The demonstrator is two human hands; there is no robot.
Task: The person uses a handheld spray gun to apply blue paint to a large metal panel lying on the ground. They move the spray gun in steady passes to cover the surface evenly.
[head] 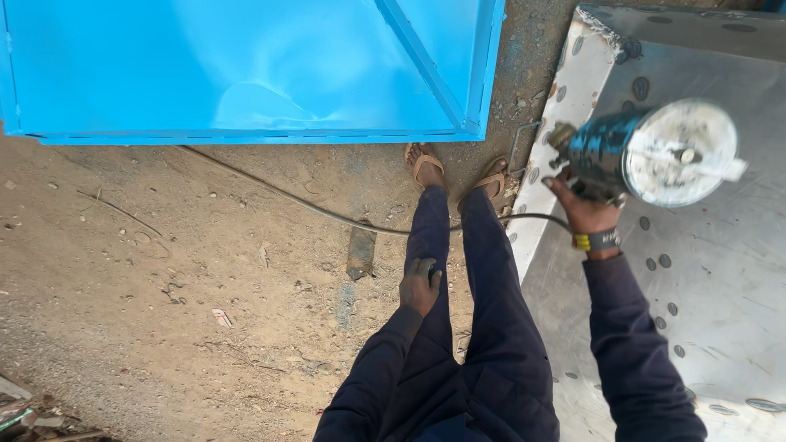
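dusty ground holds a wet blue painted metal panel (246, 65); your right hand (585, 213) grips a paint-stained spray gun with a round cup (655, 151) over a bare grey metal sheet (720, 270), unpainted so far. your left hand (419, 285) rests curled on your thigh, holding nothing.

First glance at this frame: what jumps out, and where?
The bright blue painted metal panel fills the upper left, lying on the dirt ground. At the right, the right hand grips a paint spray gun with a paint-smeared cup, held over a grey metal sheet. A hose runs across the ground in front of the sandalled feet, while the left hand rests on the thigh.
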